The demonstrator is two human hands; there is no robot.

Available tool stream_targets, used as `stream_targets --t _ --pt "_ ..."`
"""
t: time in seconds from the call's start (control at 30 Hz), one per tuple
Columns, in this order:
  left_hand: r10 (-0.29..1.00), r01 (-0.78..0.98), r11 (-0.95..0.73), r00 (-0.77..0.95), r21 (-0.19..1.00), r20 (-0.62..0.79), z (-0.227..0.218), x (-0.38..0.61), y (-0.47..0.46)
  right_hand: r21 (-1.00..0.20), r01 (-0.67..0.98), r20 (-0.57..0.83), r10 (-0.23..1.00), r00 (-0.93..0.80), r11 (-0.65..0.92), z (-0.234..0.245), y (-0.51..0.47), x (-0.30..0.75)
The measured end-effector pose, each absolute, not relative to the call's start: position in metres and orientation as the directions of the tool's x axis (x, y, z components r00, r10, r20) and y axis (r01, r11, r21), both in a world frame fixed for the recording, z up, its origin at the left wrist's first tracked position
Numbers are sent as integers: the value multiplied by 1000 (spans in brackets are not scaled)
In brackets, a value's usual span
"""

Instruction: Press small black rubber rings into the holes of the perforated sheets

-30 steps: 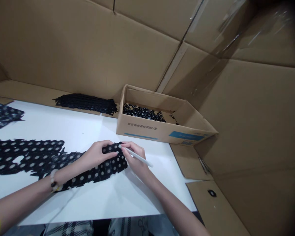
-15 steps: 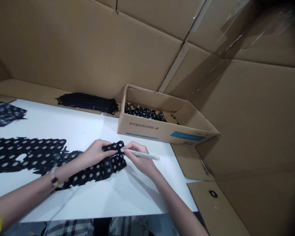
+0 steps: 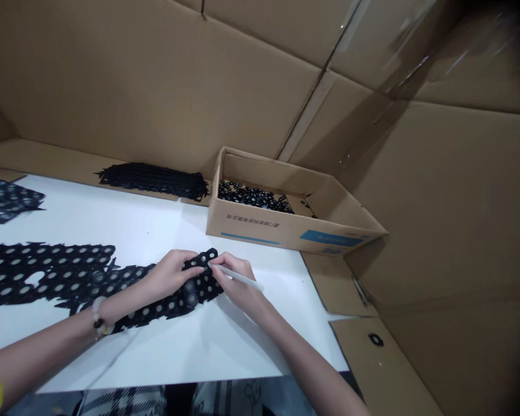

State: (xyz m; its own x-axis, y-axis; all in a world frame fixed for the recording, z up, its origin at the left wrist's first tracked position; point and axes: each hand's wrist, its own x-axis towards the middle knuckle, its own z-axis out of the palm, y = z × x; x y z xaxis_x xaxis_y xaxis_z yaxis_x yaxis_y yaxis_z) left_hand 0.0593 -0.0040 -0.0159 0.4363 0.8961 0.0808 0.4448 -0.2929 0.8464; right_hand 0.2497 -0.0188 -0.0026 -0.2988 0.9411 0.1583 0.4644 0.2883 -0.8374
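Note:
Between thumb and fingers my left hand (image 3: 176, 270) grips a black strip with rows of pale round holes (image 3: 207, 254). My right hand (image 3: 238, 281) is closed around a white pen-like tool (image 3: 242, 278), whose tip meets the strip close to my left thumb. Beneath both hands more perforated black sheets (image 3: 156, 312) lie overlapped on the white tabletop. Another run of these sheets (image 3: 47, 271) spreads leftward, with a larger white gap in it. What the tip does at the hole is too small to make out.
Beyond my hands stands an open cardboard box (image 3: 277, 225) with many small black rings (image 3: 253, 196) inside. A stacked black bundle (image 3: 153, 180) lies left of it. More black sheets (image 3: 8, 199) sit far left. One black piece (image 3: 375, 340) rests on cardboard at right. Cardboard walls (image 3: 156, 75) enclose the table.
My right hand and the pen-like tool have shifted slightly left and down along the strip. My left hand keeps its grip, with the strip turned a little.

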Motion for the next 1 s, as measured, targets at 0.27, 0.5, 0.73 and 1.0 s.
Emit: stream_targets --t 0.27,0.5,0.73,1.0 --pt "866 358 -200 500 912 -7 -14 50 10 -866 407 200 948 -249 290 1 -22 249" --pt "889 388 -186 458 903 -13 -21 44 17 -928 283 203 966 -158 241 4 -12 266" --pt "883 399 -254 468 881 43 -16 52 6 -900 292 230 921 -315 324 6 -13 261" --pt "908 426 -265 412 865 75 -18 53 4 -892 344 170 922 -349 294 0 -13 262"
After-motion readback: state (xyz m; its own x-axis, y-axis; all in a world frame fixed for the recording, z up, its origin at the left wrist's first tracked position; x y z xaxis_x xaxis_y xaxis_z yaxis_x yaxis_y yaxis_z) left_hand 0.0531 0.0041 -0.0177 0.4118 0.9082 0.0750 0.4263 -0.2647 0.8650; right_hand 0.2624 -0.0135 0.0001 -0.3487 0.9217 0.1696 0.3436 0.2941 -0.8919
